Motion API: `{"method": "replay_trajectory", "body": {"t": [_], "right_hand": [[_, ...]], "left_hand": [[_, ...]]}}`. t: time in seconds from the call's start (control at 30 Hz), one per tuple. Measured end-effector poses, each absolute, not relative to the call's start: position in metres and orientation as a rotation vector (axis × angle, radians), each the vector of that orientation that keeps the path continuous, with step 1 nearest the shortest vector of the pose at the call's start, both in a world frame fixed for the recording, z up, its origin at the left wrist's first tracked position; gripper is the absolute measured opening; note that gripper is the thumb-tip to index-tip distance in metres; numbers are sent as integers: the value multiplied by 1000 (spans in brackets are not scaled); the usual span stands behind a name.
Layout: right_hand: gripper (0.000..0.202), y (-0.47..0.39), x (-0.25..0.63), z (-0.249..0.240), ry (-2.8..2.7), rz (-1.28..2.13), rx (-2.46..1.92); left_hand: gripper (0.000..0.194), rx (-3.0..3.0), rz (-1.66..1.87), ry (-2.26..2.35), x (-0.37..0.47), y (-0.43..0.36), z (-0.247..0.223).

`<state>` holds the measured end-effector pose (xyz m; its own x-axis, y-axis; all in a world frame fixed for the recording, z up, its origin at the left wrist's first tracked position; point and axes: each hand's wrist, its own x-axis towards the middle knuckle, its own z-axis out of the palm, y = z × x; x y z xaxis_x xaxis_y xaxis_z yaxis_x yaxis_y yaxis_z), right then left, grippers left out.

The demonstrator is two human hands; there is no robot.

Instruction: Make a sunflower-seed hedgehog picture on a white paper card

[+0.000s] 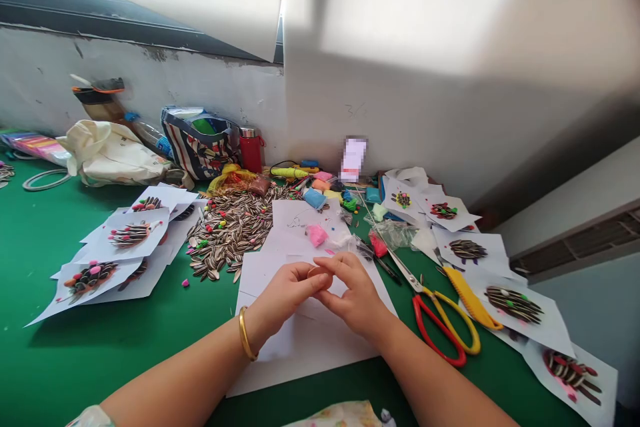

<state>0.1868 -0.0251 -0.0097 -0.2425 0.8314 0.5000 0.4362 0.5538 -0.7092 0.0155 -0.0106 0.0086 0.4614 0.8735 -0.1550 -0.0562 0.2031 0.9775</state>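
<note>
Over white paper (280,347), my left hand (287,293) and my right hand (355,293) meet at the fingertips. Between them they pinch a small piece of orange-brown modelling clay (320,272), partly covered by the fingers. A gold bangle (245,333) circles my left wrist. Just beyond the fingers, a lump of pink clay (317,235) rests on a sheet with faint pencil lines. A heap of striped sunflower seeds (235,233), dotted with small coloured balls, spreads to the left of that sheet.
Scissors (440,320) with red and yellow handles and a yellow serrated tool (470,297) lie right. Seed-and-clay pictures on paper are stacked left (133,233) and right (520,307). Clay packets (315,198), a phone (353,159), a red bottle (251,150) and bags (200,143) line the back.
</note>
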Motion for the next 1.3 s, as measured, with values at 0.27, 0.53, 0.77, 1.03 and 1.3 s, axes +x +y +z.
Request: {"method": "replay_trajectory", "body": {"t": [0.27,0.53,0.77,1.03,1.3], "right_hand": [[42,-24,186,-12,-1877,610,-988],[39,-24,185,-11,-1840,628,-995],[38,-27,182,-7,-1855,671,-1003],[36,-27,181,-7,-1843,691,-998],[38,-26,183,-10,-1835,635,-1015]], "left_hand": [[32,1205,761,854,17,-12,11],[29,1221,754,875,18,-13,13],[38,1228,777,778,17,-12,10],[39,1223,787,756,18,-12,9],[28,1093,803,779,18,-13,10]]}}
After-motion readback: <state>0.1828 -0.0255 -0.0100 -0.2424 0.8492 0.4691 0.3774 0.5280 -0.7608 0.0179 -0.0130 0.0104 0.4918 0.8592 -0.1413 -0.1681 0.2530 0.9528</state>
